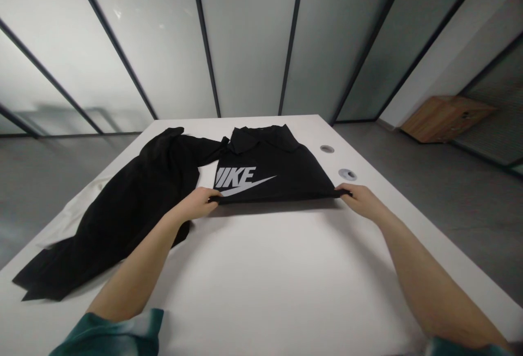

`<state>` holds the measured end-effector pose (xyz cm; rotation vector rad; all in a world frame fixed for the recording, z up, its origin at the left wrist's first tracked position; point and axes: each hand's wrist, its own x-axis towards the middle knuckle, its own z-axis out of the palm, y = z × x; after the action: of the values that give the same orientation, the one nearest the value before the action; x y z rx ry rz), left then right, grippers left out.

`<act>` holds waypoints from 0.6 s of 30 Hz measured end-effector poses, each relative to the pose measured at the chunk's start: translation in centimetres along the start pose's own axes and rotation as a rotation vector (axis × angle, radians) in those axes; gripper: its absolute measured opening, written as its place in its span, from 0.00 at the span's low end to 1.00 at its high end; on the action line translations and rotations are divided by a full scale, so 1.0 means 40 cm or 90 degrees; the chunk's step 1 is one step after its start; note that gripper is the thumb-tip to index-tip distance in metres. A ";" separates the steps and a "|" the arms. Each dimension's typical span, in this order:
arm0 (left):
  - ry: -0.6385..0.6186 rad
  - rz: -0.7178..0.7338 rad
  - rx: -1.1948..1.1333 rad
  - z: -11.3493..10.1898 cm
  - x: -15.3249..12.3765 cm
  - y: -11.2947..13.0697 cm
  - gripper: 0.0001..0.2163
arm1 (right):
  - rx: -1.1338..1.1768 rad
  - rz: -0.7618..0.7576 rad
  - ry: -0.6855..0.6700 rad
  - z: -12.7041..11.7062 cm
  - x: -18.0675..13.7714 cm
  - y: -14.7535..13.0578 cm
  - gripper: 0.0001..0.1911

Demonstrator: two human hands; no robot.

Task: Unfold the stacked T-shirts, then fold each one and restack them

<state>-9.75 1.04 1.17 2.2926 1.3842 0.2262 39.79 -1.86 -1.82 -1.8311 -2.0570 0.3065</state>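
Observation:
A black shirt with a white logo [269, 168] lies folded on the white table [278, 280], logo side up. My left hand [200, 203] pinches the shirt's near left corner. My right hand [359, 198] pinches its near right corner. The near edge of the shirt is stretched straight between both hands, slightly off the tabletop. A second black garment [122, 209] lies spread out to the left, one part of it reaching to the folded shirt.
Two round grommets [347, 174] are set in the table to the right of the shirt. Frosted glass panels stand behind the table. A wooden cabinet [445, 116] sits on the grey floor at the far right.

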 end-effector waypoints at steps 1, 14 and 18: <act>-0.035 0.005 -0.040 -0.032 -0.012 0.014 0.16 | 0.029 0.000 0.000 -0.035 -0.004 -0.007 0.14; 0.185 -0.018 -0.208 -0.187 0.121 0.013 0.14 | 0.405 0.134 0.103 -0.115 0.175 -0.059 0.13; 0.286 -0.227 -0.094 -0.038 0.238 -0.041 0.15 | 0.219 0.230 0.168 0.052 0.251 -0.043 0.20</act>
<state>-7.00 10.44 0.91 1.9008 1.8930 0.7345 36.47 7.98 -1.76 -1.8975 -1.3966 0.4546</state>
